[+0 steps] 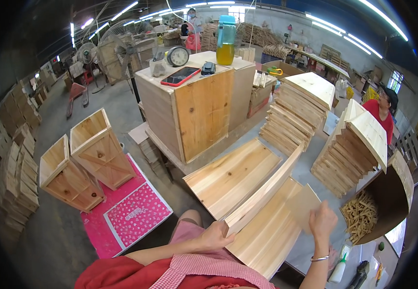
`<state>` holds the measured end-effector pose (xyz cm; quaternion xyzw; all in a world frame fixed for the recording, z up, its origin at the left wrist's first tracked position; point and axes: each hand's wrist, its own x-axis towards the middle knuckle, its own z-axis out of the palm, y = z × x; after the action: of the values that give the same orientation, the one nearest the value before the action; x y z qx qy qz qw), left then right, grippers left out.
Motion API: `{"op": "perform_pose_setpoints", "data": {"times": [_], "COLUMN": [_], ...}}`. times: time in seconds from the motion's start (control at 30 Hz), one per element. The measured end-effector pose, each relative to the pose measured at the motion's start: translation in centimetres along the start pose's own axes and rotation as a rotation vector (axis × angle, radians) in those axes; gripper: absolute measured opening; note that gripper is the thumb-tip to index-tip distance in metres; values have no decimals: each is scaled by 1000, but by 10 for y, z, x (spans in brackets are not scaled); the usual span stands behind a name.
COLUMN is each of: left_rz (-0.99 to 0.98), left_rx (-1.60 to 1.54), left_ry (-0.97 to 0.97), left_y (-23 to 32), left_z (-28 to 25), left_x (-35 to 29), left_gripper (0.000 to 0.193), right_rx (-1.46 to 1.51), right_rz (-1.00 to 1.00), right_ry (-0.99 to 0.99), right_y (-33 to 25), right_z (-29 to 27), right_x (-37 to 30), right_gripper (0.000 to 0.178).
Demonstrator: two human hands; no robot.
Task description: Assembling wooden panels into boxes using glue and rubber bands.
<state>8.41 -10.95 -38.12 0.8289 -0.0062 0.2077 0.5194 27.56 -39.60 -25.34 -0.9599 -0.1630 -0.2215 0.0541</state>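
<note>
— Item one: grips?
— My left grip (216,236): thumb and fingers pinching the near end of a long, narrow, pale wooden board (267,188), stood on edge. My right grip (323,219): clasped on the right edge of a thin, plain, light-tan rectangular panel (300,204).
— Item two: edges and room?
— Narrow board: between a broad, knotty wooden panel (235,176), left, and a broad, streaked wooden panel (267,236), right; far end near a tall stack of wooden boards (288,118). Bare grey counter (327,191): a strip between the thin panel and a second, leaning board stack (345,156).
— Item three: writing?
— Pink, white-patterned sheet (134,226): pale central mark like lettering, too small to read. Round, dark-rimmed clock (177,56): dial marks, likewise.
</note>
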Motion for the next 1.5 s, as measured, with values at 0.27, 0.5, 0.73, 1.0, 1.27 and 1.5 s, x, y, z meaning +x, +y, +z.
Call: {"op": "perform_pose_setpoints", "data": {"times": [0.27, 0.5, 0.73, 1.0, 1.27, 1.5], "left_rz": [61, 111, 30, 12, -291, -166], "left_rx": [-12, 27, -25, -6, 17, -50], "left_ry": [14, 26, -22, -6, -229, -121], "left_y": [-6, -20, -4, 2, 74, 70], "left_z": [2, 9, 2, 0, -34, -28], "left_x": [-3, -11, -1, 0, 18, 13], "left_gripper": [54, 55, 56, 54, 37, 45], "right_rx": [75, 18, 31, 27, 13, 1], "right_rz": [-26, 11, 34, -9, -32, -10], "right_ry": [46, -30, -47, 20, 41, 5], "right_y": [9, 8, 7, 5, 6, 3], "right_z": [5, 5, 0, 2, 2, 5], "right_x": [-4, 4, 1, 0, 1, -2], "right_gripper": [34, 33, 32, 32, 34, 35]}}
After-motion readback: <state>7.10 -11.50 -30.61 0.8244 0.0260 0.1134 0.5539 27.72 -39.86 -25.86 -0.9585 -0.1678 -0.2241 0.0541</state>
